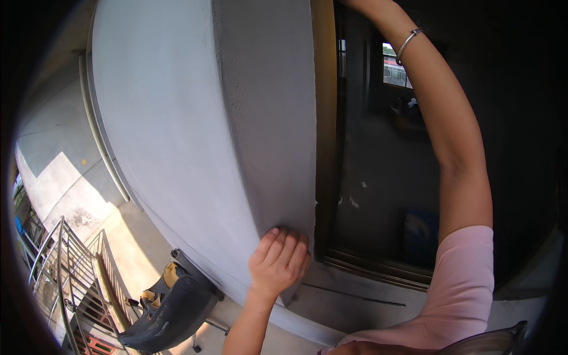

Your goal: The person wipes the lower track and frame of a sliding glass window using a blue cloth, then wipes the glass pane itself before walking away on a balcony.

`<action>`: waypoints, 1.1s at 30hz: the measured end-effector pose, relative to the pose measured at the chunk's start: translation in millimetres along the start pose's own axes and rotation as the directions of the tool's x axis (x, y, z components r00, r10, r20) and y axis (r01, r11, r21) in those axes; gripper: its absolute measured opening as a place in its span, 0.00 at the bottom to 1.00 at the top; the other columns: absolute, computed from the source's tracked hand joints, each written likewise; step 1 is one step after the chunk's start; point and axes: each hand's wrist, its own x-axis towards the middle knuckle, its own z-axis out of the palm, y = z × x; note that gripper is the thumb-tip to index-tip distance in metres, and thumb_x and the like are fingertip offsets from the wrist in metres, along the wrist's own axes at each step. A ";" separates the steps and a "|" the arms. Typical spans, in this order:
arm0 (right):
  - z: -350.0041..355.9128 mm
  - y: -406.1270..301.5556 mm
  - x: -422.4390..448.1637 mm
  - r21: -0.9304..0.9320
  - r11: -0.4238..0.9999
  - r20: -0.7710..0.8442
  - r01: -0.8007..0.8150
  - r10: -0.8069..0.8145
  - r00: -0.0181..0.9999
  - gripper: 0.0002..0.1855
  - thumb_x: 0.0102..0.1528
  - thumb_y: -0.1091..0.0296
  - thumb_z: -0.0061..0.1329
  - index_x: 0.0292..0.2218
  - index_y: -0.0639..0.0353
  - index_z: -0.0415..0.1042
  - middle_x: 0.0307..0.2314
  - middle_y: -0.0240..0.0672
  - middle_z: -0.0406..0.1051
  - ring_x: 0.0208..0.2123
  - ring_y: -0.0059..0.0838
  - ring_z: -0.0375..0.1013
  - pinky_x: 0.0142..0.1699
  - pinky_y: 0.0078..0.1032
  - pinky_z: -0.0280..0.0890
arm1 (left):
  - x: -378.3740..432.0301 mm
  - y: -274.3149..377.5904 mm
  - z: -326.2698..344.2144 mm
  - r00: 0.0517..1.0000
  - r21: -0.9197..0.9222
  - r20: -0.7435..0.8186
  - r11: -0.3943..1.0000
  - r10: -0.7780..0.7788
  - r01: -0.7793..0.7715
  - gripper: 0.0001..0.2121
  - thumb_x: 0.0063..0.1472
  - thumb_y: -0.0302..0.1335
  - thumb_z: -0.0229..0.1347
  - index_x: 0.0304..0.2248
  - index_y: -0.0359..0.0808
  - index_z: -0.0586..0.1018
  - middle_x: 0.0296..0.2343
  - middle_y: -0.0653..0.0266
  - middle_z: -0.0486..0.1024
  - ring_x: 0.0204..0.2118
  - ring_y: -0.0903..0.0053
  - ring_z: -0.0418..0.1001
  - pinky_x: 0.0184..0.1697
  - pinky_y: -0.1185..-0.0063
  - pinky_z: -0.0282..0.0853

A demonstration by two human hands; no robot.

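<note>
My left hand (280,259) rests against the grey window reveal (279,146), low down near its corner with the pale outer wall (168,133). Its fingers are bent and close together, and their tips and the palm are hidden from me. My right arm (448,120) reaches up past the dark window opening (377,155). A silver bangle (407,44) circles it near the wrist, and the right hand is beyond the top edge of the picture. Between reveal and opening runs a brownish-gold window frame (325,111). At the opening's foot lies a sliding track (377,270).
A black chair (173,313) with torn upholstery and exposed yellow foam stands below, left of my left hand. Farther left is a metal stair railing (60,270). A pale pipe (100,133) runs along the wall. A dark thin strip (355,294) lies on the sill.
</note>
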 end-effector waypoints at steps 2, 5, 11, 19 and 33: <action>-13.4 -20.7 -33.2 0.091 0.991 -0.107 0.095 -0.085 0.991 0.20 0.49 0.75 0.43 0.45 0.55 0.69 0.45 0.28 0.66 0.38 0.34 0.66 0.37 0.30 0.64 | -1.8 -6.7 -4.8 1.000 0.035 0.013 0.999 0.008 -0.009 0.07 0.41 0.26 0.53 0.25 0.41 0.75 0.24 0.69 0.72 0.31 0.77 0.71 0.48 0.76 0.62; -18.1 -48.4 -94.1 0.153 0.977 0.063 0.150 -0.161 0.985 0.29 0.48 0.77 0.46 0.53 0.47 0.65 0.55 0.15 0.58 0.46 0.32 0.66 0.41 0.26 0.68 | -1.7 -9.6 -12.0 0.999 0.053 0.032 0.998 0.016 -0.018 0.07 0.41 0.26 0.53 0.25 0.41 0.75 0.24 0.69 0.72 0.32 0.77 0.71 0.49 0.76 0.62; -81.8 -106.9 -209.2 0.351 0.908 0.207 0.230 -0.315 0.926 0.24 0.50 0.69 0.46 0.51 0.50 0.67 0.54 0.23 0.60 0.43 0.35 0.67 0.37 0.25 0.64 | -2.0 -4.7 -5.5 0.999 0.011 0.035 1.000 0.014 -0.014 0.06 0.41 0.26 0.53 0.24 0.40 0.75 0.24 0.69 0.71 0.33 0.77 0.71 0.50 0.76 0.62; -149.5 -178.3 -330.7 0.709 0.664 0.376 0.239 -0.642 0.669 0.22 0.52 0.64 0.45 0.49 0.50 0.69 0.46 0.22 0.63 0.44 0.29 0.64 0.39 0.25 0.64 | -1.3 -5.1 -6.9 1.000 0.018 0.020 1.000 0.007 -0.008 0.04 0.43 0.25 0.53 0.23 0.40 0.74 0.23 0.70 0.69 0.33 0.77 0.70 0.50 0.78 0.64; -152.0 -184.6 -323.0 0.520 0.841 0.411 0.147 -0.397 0.821 0.21 0.50 0.66 0.45 0.47 0.47 0.71 0.50 0.17 0.60 0.40 0.25 0.64 0.36 0.24 0.62 | -7.7 -11.1 -4.6 0.998 0.042 -0.053 0.998 0.045 -0.043 0.05 0.41 0.26 0.55 0.22 0.41 0.73 0.24 0.72 0.69 0.32 0.77 0.70 0.48 0.76 0.65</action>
